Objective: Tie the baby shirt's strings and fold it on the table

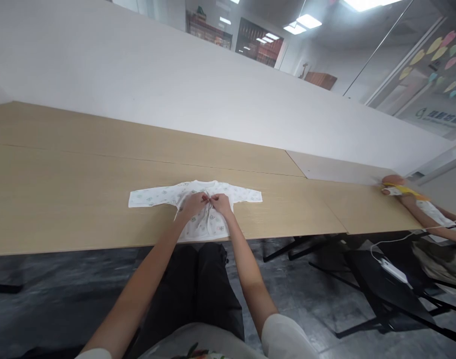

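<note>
A small white baby shirt (201, 228) with a sparse printed pattern lies front up on the table, its long sleeves spread to both sides. My left hand (194, 204) and my right hand (221, 203) meet over the middle of its chest. Both are closed in a pinch, fingertips nearly touching, on what look like the thin tie strings of the shirt. Narrow white strands (208, 219) hang below the fingers along the front opening. The exact spot between the fingertips is too small to make out. The shirt's lower hem lies close to the table's near edge.
The long wooden table (82, 184) runs left and right against a white partition (156, 89). At the far right, another person's arms (418, 212) are by a doll (394, 182) in yellow and white. A black chair (388, 294) holds a white power strip (394, 271).
</note>
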A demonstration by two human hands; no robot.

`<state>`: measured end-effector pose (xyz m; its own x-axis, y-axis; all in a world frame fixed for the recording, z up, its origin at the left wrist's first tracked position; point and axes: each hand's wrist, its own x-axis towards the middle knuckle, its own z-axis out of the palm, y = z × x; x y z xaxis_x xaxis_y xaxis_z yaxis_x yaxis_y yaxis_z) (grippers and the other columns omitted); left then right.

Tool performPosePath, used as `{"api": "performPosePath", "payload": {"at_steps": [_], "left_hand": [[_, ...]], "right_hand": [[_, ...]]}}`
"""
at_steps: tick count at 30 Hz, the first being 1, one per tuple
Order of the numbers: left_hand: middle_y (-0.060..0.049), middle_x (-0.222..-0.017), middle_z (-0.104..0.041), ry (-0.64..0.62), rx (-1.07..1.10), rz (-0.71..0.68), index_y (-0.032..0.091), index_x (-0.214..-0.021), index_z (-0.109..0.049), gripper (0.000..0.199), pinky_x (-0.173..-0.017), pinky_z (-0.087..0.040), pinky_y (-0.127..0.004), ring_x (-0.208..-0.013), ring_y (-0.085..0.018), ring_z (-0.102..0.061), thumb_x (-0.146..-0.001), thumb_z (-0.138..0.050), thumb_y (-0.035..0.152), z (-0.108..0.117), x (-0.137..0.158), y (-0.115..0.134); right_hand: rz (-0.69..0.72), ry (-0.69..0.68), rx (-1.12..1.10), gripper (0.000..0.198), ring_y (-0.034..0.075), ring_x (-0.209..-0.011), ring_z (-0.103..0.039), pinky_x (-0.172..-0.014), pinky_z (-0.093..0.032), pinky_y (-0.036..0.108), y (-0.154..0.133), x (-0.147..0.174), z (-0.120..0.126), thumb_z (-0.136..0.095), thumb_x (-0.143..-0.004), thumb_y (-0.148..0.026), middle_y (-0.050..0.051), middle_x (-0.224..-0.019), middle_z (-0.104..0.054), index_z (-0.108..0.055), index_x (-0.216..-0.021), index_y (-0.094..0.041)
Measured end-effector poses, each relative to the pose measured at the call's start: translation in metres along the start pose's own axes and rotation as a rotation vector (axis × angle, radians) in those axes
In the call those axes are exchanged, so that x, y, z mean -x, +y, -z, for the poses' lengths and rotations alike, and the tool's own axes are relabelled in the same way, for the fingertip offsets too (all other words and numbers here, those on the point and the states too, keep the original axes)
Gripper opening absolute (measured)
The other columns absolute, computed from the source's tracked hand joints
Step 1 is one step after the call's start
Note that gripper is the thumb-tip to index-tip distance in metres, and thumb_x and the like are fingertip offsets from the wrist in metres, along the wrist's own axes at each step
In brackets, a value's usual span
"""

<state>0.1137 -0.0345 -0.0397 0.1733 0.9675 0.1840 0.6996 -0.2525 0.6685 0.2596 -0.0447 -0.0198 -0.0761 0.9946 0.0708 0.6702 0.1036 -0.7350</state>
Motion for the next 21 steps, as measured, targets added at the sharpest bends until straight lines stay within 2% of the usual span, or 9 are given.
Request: {"api": "performPosePath", "payload": {"at_steps": [4,11,17,21], "left_hand": [[-0.005,-0.090,-0.076,-0.015,0.105,0.030,0.020,-0.083,-0.071,0.018,-0.082,-0.053,-0.031,-0.084,-0.020,-0.069,-0.076,-0.055,0.023,0.004,-0.001,-0.002],[-0.007,-0.090,-0.076,0.032,0.245,0.071,0.020,-0.082,-0.071,0.019,-0.082,-0.054,-0.032,-0.086,-0.021,-0.069,-0.076,-0.057,0.030,0.000,-0.001,-0.007],[-0.008,-0.088,-0.075,0.104,0.331,0.031,0.019,-0.081,-0.071,0.021,-0.081,-0.055,-0.034,-0.086,-0.023,-0.069,-0.074,-0.061,0.036,-0.008,0.001,-0.018],[-0.009,-0.090,-0.075,0.108,0.373,0.037,0.019,-0.082,-0.071,0.022,-0.082,-0.054,-0.035,-0.085,-0.024,-0.070,-0.074,-0.061,0.037,-0.011,0.000,-0.024]], "right_hand": [[0.035,-0.006,-0.039,0.024,0.013,-0.061,-0.055,-0.061,-0.037,0.020,0.002,0.000,-0.002,-0.055,-0.078,-0.018,-0.003,-0.052,-0.056,-0.063,-0.055,-0.017],[0.053,-0.054,-0.063,0.027,0.014,-0.068,-0.062,-0.065,-0.042,0.020,0.006,0.001,0.000,-0.049,-0.077,-0.007,-0.002,-0.064,-0.068,-0.074,-0.071,-0.017],[0.024,-0.008,-0.157,0.010,0.014,-0.069,-0.065,-0.068,-0.048,0.021,0.010,-0.003,-0.006,-0.064,-0.077,-0.015,0.000,-0.072,-0.073,-0.073,-0.075,-0.017],[-0.007,0.018,-0.135,0.007,0.014,-0.069,-0.066,-0.069,-0.048,0.021,0.010,-0.007,-0.012,-0.066,-0.075,-0.013,0.001,-0.072,-0.073,-0.071,-0.071,-0.016]]}}
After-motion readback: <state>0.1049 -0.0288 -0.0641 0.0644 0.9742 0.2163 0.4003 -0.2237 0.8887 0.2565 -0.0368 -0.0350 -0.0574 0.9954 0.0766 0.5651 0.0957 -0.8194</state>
